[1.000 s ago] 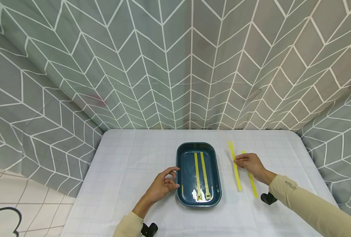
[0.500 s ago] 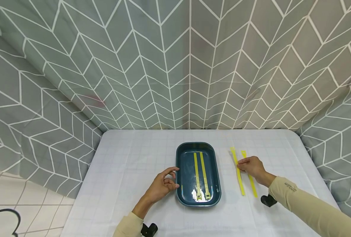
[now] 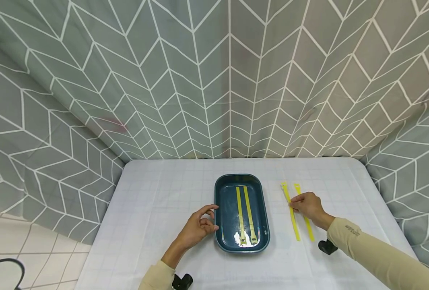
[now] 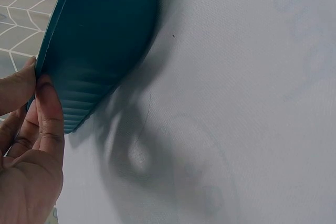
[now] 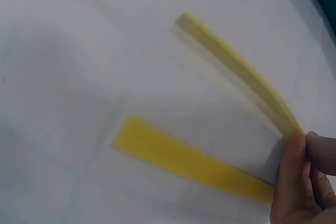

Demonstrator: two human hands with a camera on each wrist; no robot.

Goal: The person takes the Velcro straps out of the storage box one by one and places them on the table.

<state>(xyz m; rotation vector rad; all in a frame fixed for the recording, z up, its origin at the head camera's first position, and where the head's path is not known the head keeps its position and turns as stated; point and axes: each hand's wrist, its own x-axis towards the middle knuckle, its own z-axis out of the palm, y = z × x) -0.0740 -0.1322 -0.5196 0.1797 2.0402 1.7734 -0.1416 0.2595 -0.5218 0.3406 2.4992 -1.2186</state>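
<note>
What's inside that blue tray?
Two yellow strips lie side by side, slightly apart, inside the blue tray. The bits of tray floor right under the strips are covered, so those can't be seen.

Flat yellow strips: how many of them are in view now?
4. Two flat yellow strips lie in the dark-blue rectangular tray; the right hand pinches the third strip; the fourth strip, partly covered by this hand, lies on the white cloth.

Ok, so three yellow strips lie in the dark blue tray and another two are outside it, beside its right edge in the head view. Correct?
Not quite: two yellow strips, not three, lie in the dark blue tray, as the head view shows.
</note>
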